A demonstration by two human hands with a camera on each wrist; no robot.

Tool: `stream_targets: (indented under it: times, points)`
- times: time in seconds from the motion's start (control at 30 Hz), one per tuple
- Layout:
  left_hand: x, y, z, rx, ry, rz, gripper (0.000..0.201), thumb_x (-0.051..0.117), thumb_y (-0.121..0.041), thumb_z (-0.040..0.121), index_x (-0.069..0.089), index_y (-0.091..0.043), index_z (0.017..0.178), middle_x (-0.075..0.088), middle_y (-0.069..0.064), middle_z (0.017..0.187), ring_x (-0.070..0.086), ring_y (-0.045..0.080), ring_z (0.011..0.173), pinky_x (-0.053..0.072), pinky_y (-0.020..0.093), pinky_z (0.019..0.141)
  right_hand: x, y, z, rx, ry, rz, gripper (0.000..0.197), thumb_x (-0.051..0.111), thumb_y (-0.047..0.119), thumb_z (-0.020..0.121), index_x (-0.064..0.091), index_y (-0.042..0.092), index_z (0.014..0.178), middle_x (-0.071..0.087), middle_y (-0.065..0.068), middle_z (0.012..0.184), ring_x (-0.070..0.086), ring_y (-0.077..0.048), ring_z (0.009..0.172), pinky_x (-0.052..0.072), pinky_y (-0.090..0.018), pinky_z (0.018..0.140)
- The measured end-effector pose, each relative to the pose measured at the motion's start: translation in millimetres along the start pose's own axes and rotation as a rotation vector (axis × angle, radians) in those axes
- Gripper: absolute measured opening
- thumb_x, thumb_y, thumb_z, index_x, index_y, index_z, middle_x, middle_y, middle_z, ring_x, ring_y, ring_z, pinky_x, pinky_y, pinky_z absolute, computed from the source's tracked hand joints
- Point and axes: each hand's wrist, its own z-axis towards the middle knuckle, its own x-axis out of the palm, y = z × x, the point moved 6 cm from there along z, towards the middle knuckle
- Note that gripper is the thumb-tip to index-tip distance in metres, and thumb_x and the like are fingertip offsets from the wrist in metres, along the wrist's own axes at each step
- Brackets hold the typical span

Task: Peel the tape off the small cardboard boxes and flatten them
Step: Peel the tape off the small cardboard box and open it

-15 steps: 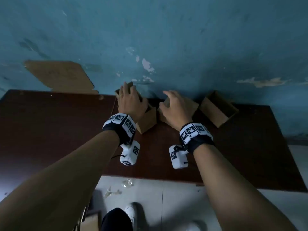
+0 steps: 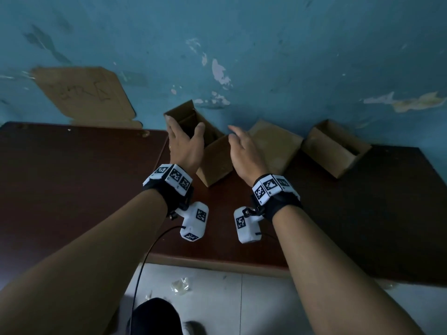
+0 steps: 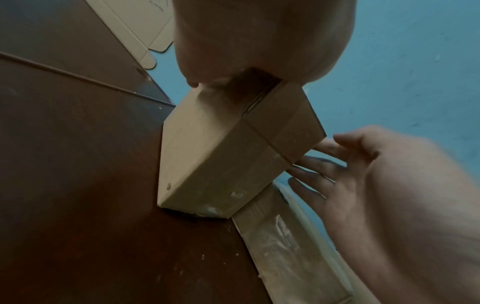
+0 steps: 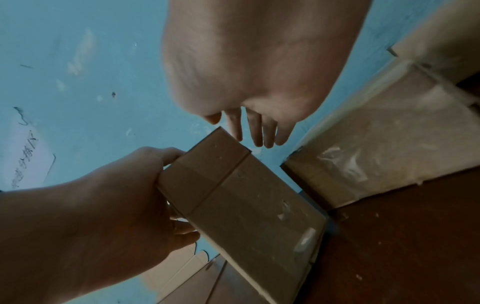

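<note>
A small open cardboard box (image 2: 214,158) stands tilted on the brown table (image 2: 72,194) by the blue wall. My left hand (image 2: 185,137) grips its left wall, thumb over the rim and fingers round the outside. In the right wrist view the left hand (image 4: 109,205) clasps the box (image 4: 241,197) at its upper edge. My right hand (image 2: 243,148) is open with straight fingers (image 4: 257,131) just beside the box's top right flap; contact cannot be told. A taped box (image 2: 275,146) lies right of it, with clear tape (image 4: 345,164) on its face.
Another open box (image 2: 336,148) lies at the far right against the wall. A flat cardboard sheet (image 2: 84,95) leans on the wall at the back left. Crumpled tape (image 2: 180,285) lies on the floor below the table's front edge.
The left hand has tipped the open box up so its opening shows. The right hand has lifted off the taped box and moved left toward the open box.
</note>
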Motion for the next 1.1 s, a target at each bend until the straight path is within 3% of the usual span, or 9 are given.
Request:
stream_targets:
  times: [0.13, 0.23, 0.33, 0.53, 0.67, 0.77, 0.87, 1.0, 1.1]
  points:
    - [1.5, 6.4, -6.5, 0.007, -0.018, -0.127, 0.104, 0.052, -0.062, 0.095, -0.004, -0.024, 0.174, 0.020, 0.009, 0.180, 0.027, 0.033, 0.163, 0.027, 0.054, 0.131, 16.9, -1.7, -13.8, 0.008, 0.057, 0.152, 0.055, 0.033, 0.045, 0.120, 0.042, 0.020, 0.168, 0.047, 0.001, 0.170, 0.042, -0.016, 0.157, 0.031, -0.027, 0.119]
    - [2.5, 9.8, -10.9, 0.006, 0.004, -0.202, 0.113, 0.052, -0.072, 0.081, -0.003, -0.036, 0.173, 0.032, 0.009, 0.176, 0.040, 0.036, 0.156, 0.034, 0.056, 0.127, 21.3, -5.5, -23.8, -0.010, 0.061, 0.189, 0.054, 0.035, 0.050, 0.119, 0.046, 0.018, 0.162, 0.053, 0.012, 0.142, 0.049, -0.007, 0.135, 0.034, -0.028, 0.106]
    - [3.5, 13.8, -22.4, 0.029, 0.055, -0.265, 0.115, 0.054, -0.072, 0.079, -0.006, -0.040, 0.172, 0.040, 0.008, 0.172, 0.048, 0.036, 0.150, 0.039, 0.056, 0.124, 23.1, -8.3, -38.7, -0.015, 0.011, 0.188, 0.047, 0.038, 0.051, 0.118, 0.055, 0.020, 0.150, 0.058, 0.009, 0.128, 0.056, -0.013, 0.124, 0.038, -0.030, 0.100]
    - [2.7, 21.3, -42.1, 0.041, 0.139, -0.411, 0.118, 0.067, -0.067, 0.066, 0.020, -0.037, 0.170, 0.063, 0.005, 0.149, 0.062, 0.033, 0.134, 0.048, 0.057, 0.117, 16.7, 3.2, -85.6, -0.052, -0.035, 0.126, 0.057, 0.041, 0.053, 0.117, 0.049, 0.016, 0.159, 0.056, -0.009, 0.162, 0.049, -0.028, 0.152, 0.039, -0.037, 0.113]
    - [-14.2, 3.9, -99.3, 0.052, 0.163, -0.417, 0.114, 0.067, -0.047, 0.084, 0.001, -0.027, 0.174, 0.055, 0.006, 0.157, 0.059, 0.031, 0.138, 0.047, 0.051, 0.119, 8.7, 14.3, -125.3, -0.024, -0.078, 0.092, 0.068, 0.041, 0.054, 0.116, 0.037, 0.011, 0.169, 0.041, -0.012, 0.174, 0.036, -0.030, 0.162, 0.029, -0.040, 0.128]
    - [-20.6, 0.8, -125.0, 0.071, 0.183, -0.407, 0.107, 0.062, -0.039, 0.086, 0.000, -0.031, 0.174, 0.055, 0.003, 0.154, 0.060, 0.031, 0.136, 0.048, 0.050, 0.118, 4.3, 13.8, -140.6, -0.012, -0.115, 0.086, 0.063, 0.043, 0.056, 0.115, 0.049, 0.015, 0.162, 0.055, -0.011, 0.163, 0.050, -0.030, 0.151, 0.039, -0.037, 0.115]
    - [-21.3, 4.3, -139.4, 0.077, 0.203, -0.407, 0.107, 0.058, -0.042, 0.083, 0.000, -0.037, 0.173, 0.048, 0.007, 0.166, 0.058, 0.031, 0.140, 0.048, 0.053, 0.119, -0.6, 16.3, -154.9, -0.003, -0.141, 0.100, 0.063, 0.045, 0.057, 0.114, 0.051, 0.015, 0.160, 0.058, -0.011, 0.160, 0.054, -0.029, 0.147, 0.042, -0.041, 0.120]
    - [-31.0, -5.2, -168.4, 0.132, 0.204, -0.339, 0.082, 0.052, -0.028, 0.108, 0.004, -0.031, 0.175, 0.027, 0.005, 0.178, 0.036, 0.029, 0.159, 0.033, 0.046, 0.129, -6.3, 20.9, -168.9, 0.011, -0.170, 0.096, 0.062, 0.049, 0.057, 0.112, 0.055, 0.014, 0.157, 0.062, -0.011, 0.155, 0.057, -0.029, 0.143, 0.044, -0.045, 0.121]
    - [-30.6, -6.3, -174.3, 0.181, 0.198, -0.310, 0.075, 0.046, -0.022, 0.111, 0.008, -0.030, 0.174, 0.017, 0.002, 0.181, 0.023, 0.026, 0.165, 0.023, 0.048, 0.133, -8.7, 21.6, -173.9, 0.027, -0.185, 0.093, 0.062, 0.052, 0.058, 0.111, 0.057, 0.014, 0.154, 0.064, -0.012, 0.151, 0.059, -0.030, 0.140, 0.046, -0.046, 0.119]
